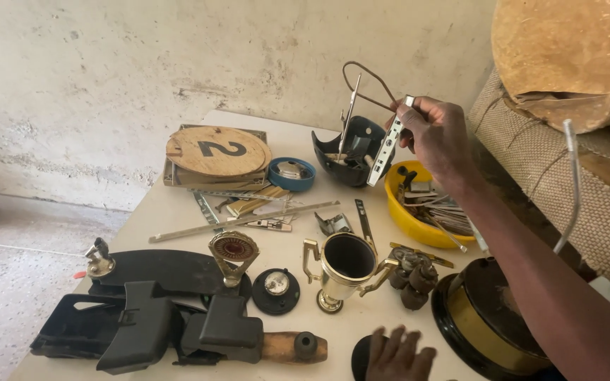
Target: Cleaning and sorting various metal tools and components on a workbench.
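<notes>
R hand (438, 130) pinches a slim perforated metal strip (387, 149) w/ fingertips, its lower end at the black bowl (351, 152) rim. Keep the pinch firm, strip steady. L hand (398, 354) rests low, fingers spread, prob. on a dark disc (360, 356).

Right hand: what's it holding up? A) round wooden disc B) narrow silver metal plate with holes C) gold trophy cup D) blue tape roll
B: the right hand pinches a narrow silver metal plate between its fingers, raised over the black bowl and beside the yellow bowl; the trophy cup stands on the table.
</notes>
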